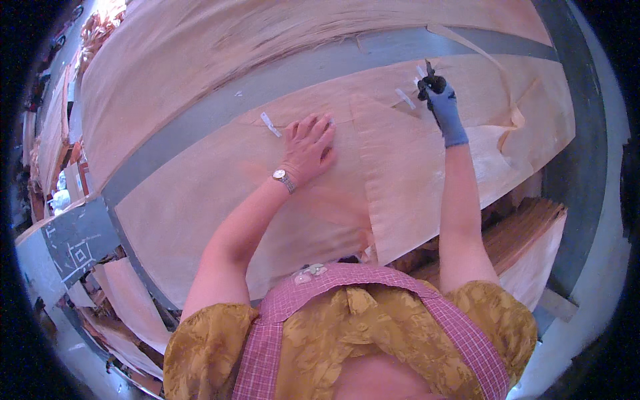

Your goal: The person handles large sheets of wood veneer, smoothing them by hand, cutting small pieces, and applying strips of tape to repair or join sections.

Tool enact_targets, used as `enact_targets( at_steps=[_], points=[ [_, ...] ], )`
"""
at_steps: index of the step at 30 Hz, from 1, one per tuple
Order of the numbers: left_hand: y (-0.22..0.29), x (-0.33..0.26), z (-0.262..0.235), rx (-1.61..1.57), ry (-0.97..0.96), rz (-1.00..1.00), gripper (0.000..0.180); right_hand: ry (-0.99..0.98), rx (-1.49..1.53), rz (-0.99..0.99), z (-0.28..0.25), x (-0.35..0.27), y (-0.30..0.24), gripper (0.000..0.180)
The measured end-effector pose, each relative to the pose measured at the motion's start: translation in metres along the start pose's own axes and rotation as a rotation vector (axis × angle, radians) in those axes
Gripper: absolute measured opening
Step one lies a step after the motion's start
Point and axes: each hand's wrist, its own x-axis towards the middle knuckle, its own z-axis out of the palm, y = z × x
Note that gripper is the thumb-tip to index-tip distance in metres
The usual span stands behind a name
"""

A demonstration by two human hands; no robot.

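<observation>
While the left hand (pixel 310 148) lies spread on the pale sheet (pixel 207 193), the gloved right hand (pixel 441 101), farther right, grips a dark tool (pixel 429 65).

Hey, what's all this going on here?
A person leans over a thin tan sheet, perhaps wood veneer. The bare left hand is spread on it. The gloved right hand grips a small dark tool over the sheet's far part; I can't tell whether its tip touches. Short white strips lie near both hands.
</observation>
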Motion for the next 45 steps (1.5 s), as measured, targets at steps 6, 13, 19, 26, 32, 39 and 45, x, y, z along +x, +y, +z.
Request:
enact_targets(
  at_steps=[6,13,19,26,32,39,45],
  points=[
    [0.001,0.002,-0.001,0.056,-0.006,0.015,0.052,-0.024,-0.702,-0.023,-0.034,0.050,0.019,0.068],
    [0.006,0.005,0.001,0.037,-0.023,0.007,0.049,0.199,-0.548,-0.014,-0.054,0.027,0.041,0.067],
    [0.000,-0.002,0.003,0.064,0.019,0.021,0.048,-0.087,-0.595,-0.324,-0.037,-0.070,0.008,0.072],
    [0.001,-0.009,0.004,0.035,0.068,0.051,0.052,-0.244,-0.829,-0.304,-0.022,-0.225,0.027,0.055],
    [0.007,-0.014,-0.012,0.038,-0.047,0.005,0.058,0.171,-0.834,-0.382,-0.036,-0.341,0.006,0.025],
    [0.029,-0.132,-0.037,0.111,-0.156,0.290,0.069,0.524,-0.839,-0.020,-0.001,-0.622,0.082,0.027],
    [0.042,-0.204,-0.074,0.324,-0.249,0.374,0.031,0.310,-0.659,0.433,0.132,-0.761,0.200,0.030]
  ],
)
